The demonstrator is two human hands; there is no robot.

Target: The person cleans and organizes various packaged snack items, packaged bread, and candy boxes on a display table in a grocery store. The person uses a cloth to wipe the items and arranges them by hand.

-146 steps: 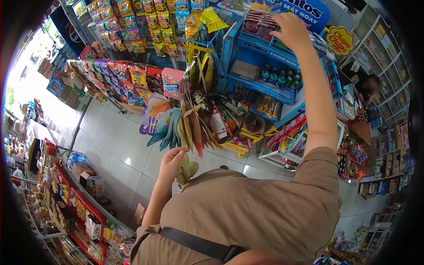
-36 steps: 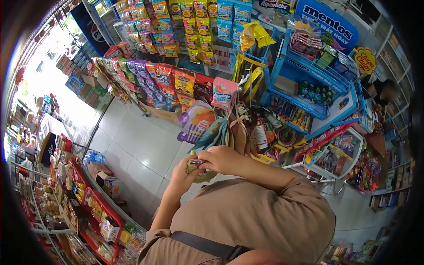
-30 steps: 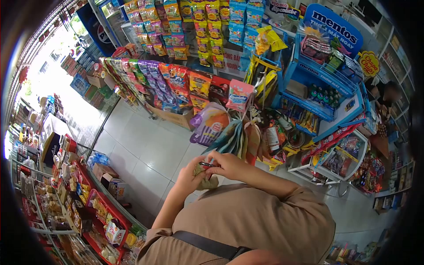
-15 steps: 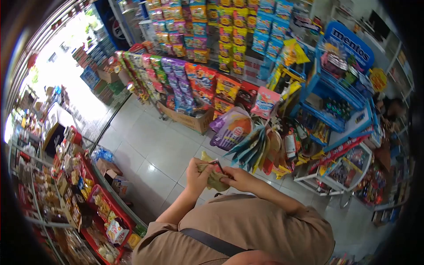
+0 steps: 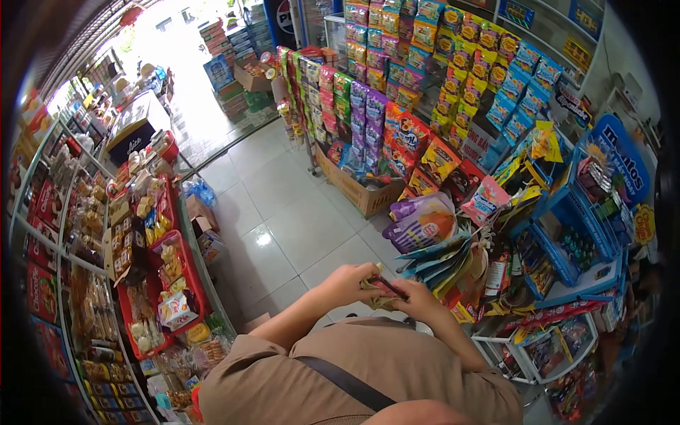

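Observation:
In front of my waist, my left hand (image 5: 348, 285) and my right hand (image 5: 419, 300) are close together, fingers closed. Between them is a flat, dark-edged reddish item (image 5: 388, 287), too small to name. A crumpled yellow-green piece, perhaps cloth (image 5: 382, 303), lies against it, partly hidden by my fingers. My left hand grips the yellow-green piece, and my right hand grips the flat item's near end.
A red tray (image 5: 197, 265) of packaged snacks stands on the left. Ahead, snack bags (image 5: 407, 138) hang above a cardboard box (image 5: 365, 195) on the tiled floor (image 5: 283, 212). A blue Mentos rack (image 5: 577, 234) stands at the right.
The view has swung left, so the shelves appear further right. Both hands keep hold; the flat item is tilted differently and less of the yellow-green piece shows.

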